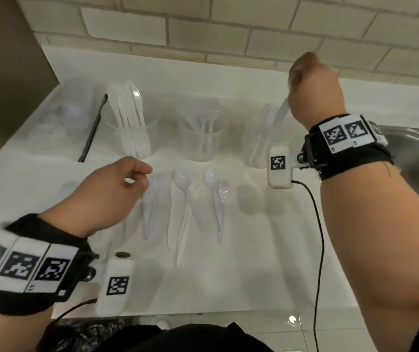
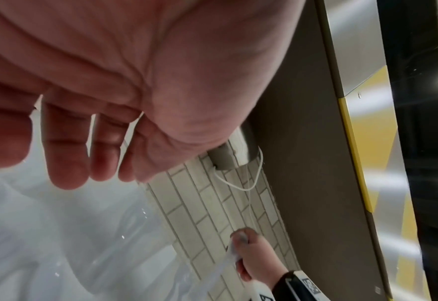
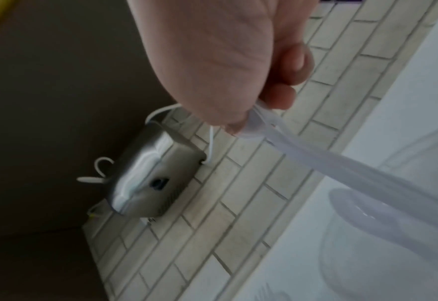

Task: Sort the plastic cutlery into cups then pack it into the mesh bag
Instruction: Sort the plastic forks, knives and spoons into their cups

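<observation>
Three clear cups stand in a row on the white counter: a left cup point(image 1: 129, 138) of knives, a middle cup point(image 1: 207, 141) of forks and a right cup point(image 1: 259, 146) of spoons. My right hand point(image 1: 295, 76) is raised above the right cup and pinches the handle end of white plastic spoons point(image 1: 280, 110), bowls down at the cup's mouth. The right wrist view shows that pinch point(image 3: 258, 114) on the translucent handles point(image 3: 315, 158). My left hand point(image 1: 137, 177) hovers with relaxed fingers point(image 2: 68, 169) over loose spoons point(image 1: 185, 196) and a small fork point(image 1: 223, 190). It holds nothing.
The mesh bag point(image 1: 61, 120) with a black zipper point(image 1: 93, 129) lies at the back left beside a brown panel. A steel sink point(image 1: 416, 148) adjoins the counter on the right. A tiled wall point(image 1: 228, 34) runs behind the cups. A black cable point(image 1: 317, 224) hangs from my right wrist.
</observation>
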`<state>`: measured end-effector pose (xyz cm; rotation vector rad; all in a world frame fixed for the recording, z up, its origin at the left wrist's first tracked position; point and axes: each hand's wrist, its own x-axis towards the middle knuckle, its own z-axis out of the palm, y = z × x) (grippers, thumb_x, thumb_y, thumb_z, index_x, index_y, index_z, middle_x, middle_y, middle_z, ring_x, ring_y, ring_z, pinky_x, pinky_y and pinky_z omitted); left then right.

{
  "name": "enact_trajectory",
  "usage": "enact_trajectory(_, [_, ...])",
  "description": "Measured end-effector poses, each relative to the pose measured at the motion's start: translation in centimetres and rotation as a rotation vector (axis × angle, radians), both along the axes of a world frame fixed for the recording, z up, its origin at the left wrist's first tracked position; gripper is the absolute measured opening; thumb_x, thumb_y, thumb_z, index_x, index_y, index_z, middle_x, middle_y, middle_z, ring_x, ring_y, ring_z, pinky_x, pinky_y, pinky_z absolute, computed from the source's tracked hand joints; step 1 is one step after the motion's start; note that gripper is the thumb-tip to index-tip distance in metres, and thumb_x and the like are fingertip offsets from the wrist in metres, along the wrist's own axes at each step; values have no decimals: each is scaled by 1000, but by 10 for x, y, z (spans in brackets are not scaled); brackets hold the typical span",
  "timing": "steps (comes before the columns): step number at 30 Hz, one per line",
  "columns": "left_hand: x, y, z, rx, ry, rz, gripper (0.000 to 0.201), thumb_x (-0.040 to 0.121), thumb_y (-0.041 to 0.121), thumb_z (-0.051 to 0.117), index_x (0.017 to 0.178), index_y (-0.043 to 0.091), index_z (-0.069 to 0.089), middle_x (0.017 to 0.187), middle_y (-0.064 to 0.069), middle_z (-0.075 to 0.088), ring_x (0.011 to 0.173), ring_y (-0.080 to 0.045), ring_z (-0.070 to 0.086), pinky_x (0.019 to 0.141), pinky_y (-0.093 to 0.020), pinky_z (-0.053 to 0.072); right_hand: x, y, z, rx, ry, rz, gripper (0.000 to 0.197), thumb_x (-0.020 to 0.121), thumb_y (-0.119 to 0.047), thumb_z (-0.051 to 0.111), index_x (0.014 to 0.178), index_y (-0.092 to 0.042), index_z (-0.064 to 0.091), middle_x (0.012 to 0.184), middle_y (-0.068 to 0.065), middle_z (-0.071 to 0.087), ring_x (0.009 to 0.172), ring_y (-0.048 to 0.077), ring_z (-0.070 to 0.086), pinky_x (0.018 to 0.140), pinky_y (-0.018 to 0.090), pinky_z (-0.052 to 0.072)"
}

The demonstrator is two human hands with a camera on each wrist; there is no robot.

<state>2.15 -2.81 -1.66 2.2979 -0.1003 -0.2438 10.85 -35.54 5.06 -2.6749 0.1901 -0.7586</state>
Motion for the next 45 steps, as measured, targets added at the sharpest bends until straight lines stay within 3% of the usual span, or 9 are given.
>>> enact_trajectory(6, [0, 22, -13, 4, 96, 133, 19, 96, 17, 47, 109, 24, 60, 101, 6, 63, 89, -8, 63, 87, -40, 53, 17, 7, -21, -159, 451, -61, 30, 96, -16, 42, 119, 1, 51, 121, 22, 58, 113, 37, 53, 83, 34, 42])
enact_trajectory(10, [2, 18, -19, 56, 159, 91, 23, 96, 19, 47, 116, 22, 59, 109, 2, 64, 97, -14, 63, 92, -39, 51, 4, 19, -17, -119, 362, -117, 42, 94, -31, 51, 129, -8, 50, 131, 18, 48, 114, 37, 54, 91, 40, 44])
enact_trajectory(13, [2, 6, -21, 112, 159, 25, 30, 96, 22, 47, 124, 25, 56, 121, 3, 58, 102, -17, 60, 88, -31, 50, -22, 44, -18, -90, 195, -49, 32, 92, -30, 53, 111, -6, 60, 117, 19, 60, 105, 36, 58, 84, 37, 46])
enact_trajectory(17, [4, -9, -24, 275, 180, -120, 34, 98, 23, 39, 129, 28, 52, 123, 0, 55, 84, -11, 55, 62, -20, 39, -57, 76, -59, -25, 623, 82, 43, 93, -41, 50, 99, -1, 65, 97, 15, 69, 85, 30, 63, 73, 27, 42])
enact_trajectory(21, [7, -18, -27, 367, 232, -199, 38, 101, 22, 35, 137, 18, 47, 139, -7, 51, 119, -21, 51, 89, -21, 38, -80, 87, -96, 106, 971, 60, 46, 96, -45, 42, 72, -9, 55, 67, 8, 64, 59, 24, 62, 61, 27, 50])
enact_trajectory(26, [7, -34, -31, 363, 244, -237, 35, 101, 19, 35, 128, 7, 54, 131, -11, 56, 119, -25, 52, 95, -26, 37, -79, 102, -106, 187, 937, 101, 43, 96, -43, 41, 67, -11, 47, 61, 5, 54, 55, 20, 54, 71, 31, 50])
enact_trajectory(32, [11, -50, -38, 124, 265, -163, 32, 98, 19, 39, 96, -2, 63, 98, -16, 67, 95, -32, 61, 86, -35, 49, -81, 130, -97, 106, 950, 242, 54, 67, -63, 71, 65, -14, 48, 57, 0, 53, 52, 13, 51, 47, 24, 37])
enact_trajectory(40, [12, -54, -37, -185, 399, -3, 61, 100, 48, 28, 109, 2, 67, 112, -15, 68, 108, -33, 61, 97, -42, 49, -69, 152, -103, -34, 971, 202, 35, 73, -27, 76, 84, -10, 47, 75, 1, 49, 76, 18, 55, 47, 22, 37])
enact_trajectory(45, [14, -55, -41, -277, 452, 18, 61, 99, 50, 30, 104, 4, 69, 118, -18, 65, 116, -32, 57, 91, -42, 51, -67, 159, -110, -93, 905, 156, 45, 80, -22, 70, 115, -4, 48, 111, 9, 55, 105, 26, 59, 81, 32, 51])
